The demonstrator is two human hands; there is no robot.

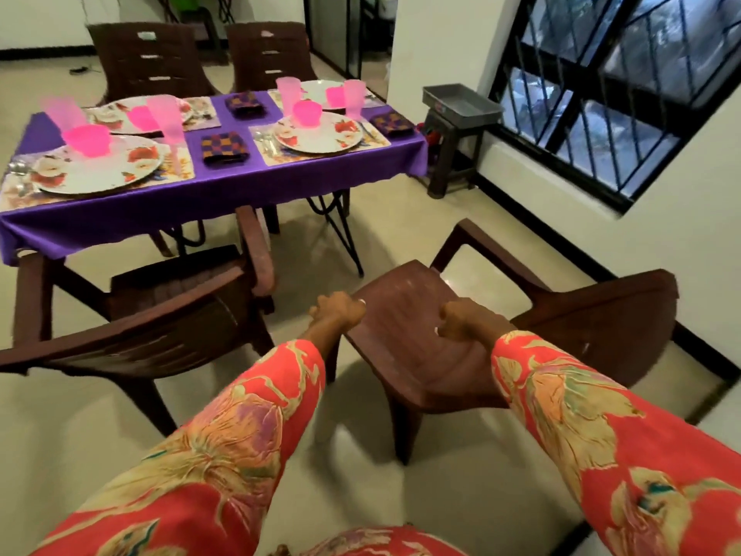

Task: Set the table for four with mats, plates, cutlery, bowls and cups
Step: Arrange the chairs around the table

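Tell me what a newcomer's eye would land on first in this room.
First the purple tablecloth at upper left, set with floral plates and bright pink cups. Then, at centre, the red floral sleeves reaching forward, left hand and right hand closed on a brown plastic chair standing away from the table.
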